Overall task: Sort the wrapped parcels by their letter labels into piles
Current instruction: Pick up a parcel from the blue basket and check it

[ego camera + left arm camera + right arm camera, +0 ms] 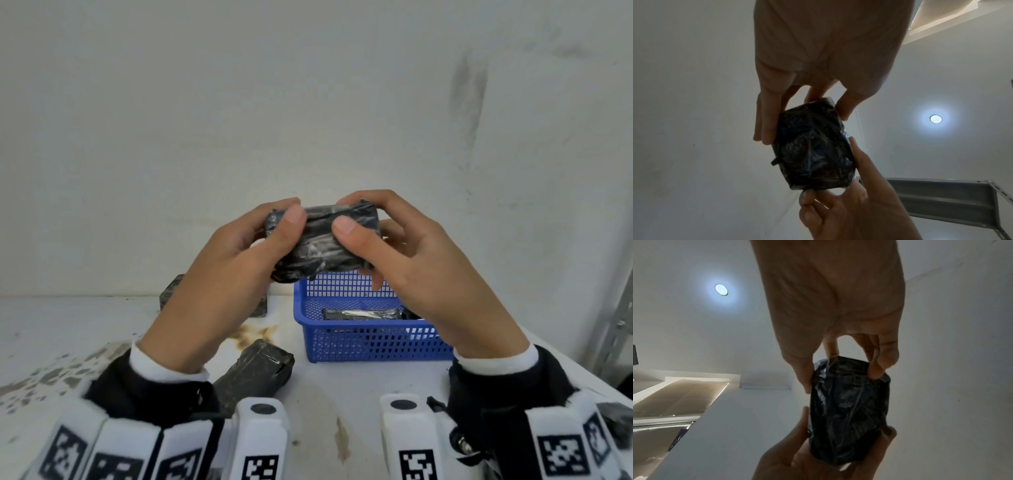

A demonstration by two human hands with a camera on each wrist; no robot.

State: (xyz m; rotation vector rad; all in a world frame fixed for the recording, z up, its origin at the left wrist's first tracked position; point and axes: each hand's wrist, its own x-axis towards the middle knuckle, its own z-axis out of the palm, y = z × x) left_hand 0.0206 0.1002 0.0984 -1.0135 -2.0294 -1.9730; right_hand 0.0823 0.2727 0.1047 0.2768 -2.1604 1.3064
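A black plastic-wrapped parcel (322,241) is held in the air above the table by both hands. My left hand (239,246) grips its left end, thumb on top. My right hand (387,240) grips its right end, thumb on the near face. No letter label shows on it in any view. In the left wrist view the parcel (813,146) sits between the left hand (807,97) above and the right hand (849,203) below. In the right wrist view the parcel (849,410) hangs from the right hand (840,366), with the left hand (807,451) under it.
A blue mesh basket (370,342) stands on the white table (51,329), with another black parcel (359,313) inside. One wrapped parcel (255,371) lies near my left wrist, and another (171,291) sits by the wall behind my left hand. A metal shelf frame (616,325) rises at right.
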